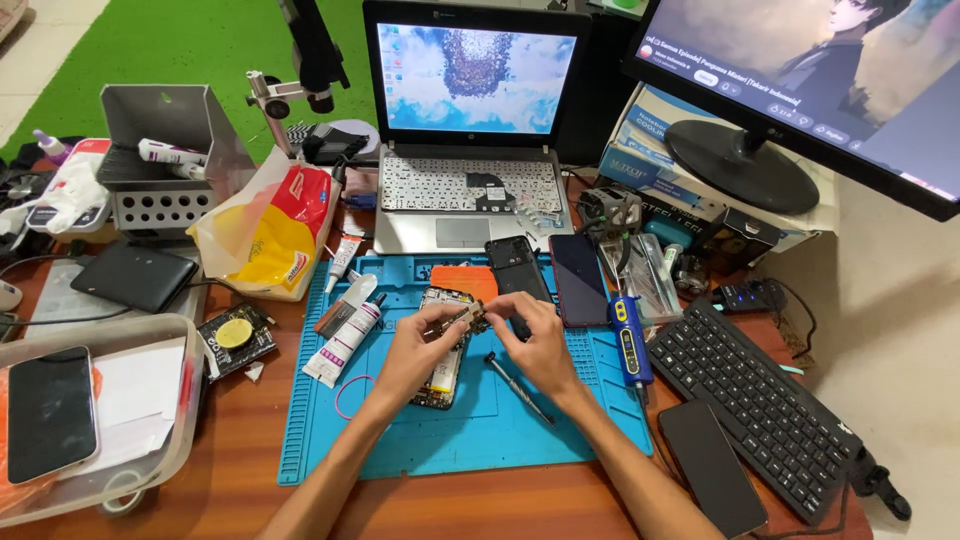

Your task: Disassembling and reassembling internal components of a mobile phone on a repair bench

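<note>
While both hands meet over the blue mat (400, 440) near the desk's front edge, I see the left hand (415, 352) and right hand (535, 345) pinching a small circuit board (467, 320) between their fingertips, held just above the opened phone (440, 350) lying on the mat. Screwdriver (518, 385) lies just right of the phone, under the right hand. Farther back, a dark phone (578, 278) and black back cover (515, 268) sit side by side, then the laptop (465, 130) toward the desk's far edge.
</note>
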